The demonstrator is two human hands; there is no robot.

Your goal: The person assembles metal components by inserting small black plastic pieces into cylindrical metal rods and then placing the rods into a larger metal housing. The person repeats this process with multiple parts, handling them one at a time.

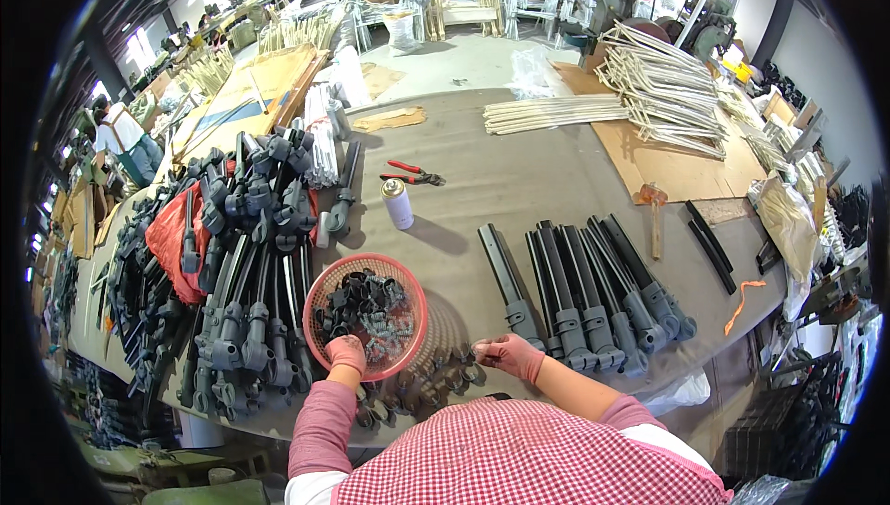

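Observation:
My left hand (347,355), in a pink glove, is closed at the near left rim of a round red plastic basket (421,299). What its fingers hold, if anything, is hidden. Inside the basket lie black plastic clips (357,299) and a heap of small silvery metal pieces (389,323). To the basket's right, my gloved right hand (512,357) has its fingertips pinched together over the table; anything between them is too small to name. Beside those fingertips, several small dark ring-like parts (431,377) are spread along the table's near edge.
Black tubes with plastic joints (579,310) lie right of my right hand; a large pile of similar ones (246,319) fills the left. A spray can (397,204), red-handled pliers (413,174), a hammer (655,217) and pale metal rods (663,88) rest farther off.

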